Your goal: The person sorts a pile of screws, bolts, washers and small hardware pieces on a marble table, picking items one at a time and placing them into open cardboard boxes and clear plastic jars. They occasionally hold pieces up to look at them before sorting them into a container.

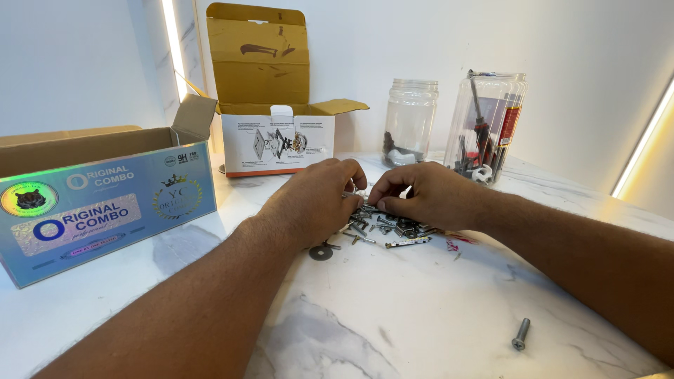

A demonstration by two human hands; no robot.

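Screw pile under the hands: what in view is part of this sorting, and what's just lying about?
In hand:
- left hand and right hand, both on the pile of screws
- flat washer beside the pile

Lying about:
- lone bolt
- two clear jars
- open cardboard box
- shiny blue box

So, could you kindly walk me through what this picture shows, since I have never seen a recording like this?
There is one picture, taken by a camera worn on a person's head, looking down at their own two bare hands. The left hand and right hand meet over a pile of screws on a white marble table, fingers down among the metal parts; what exactly they pinch is hidden. A washer lies near the pile, and a single bolt lies apart, near the right forearm. Behind stand an open cardboard box, a shiny blue box, a clear jar and a clear container of tools.
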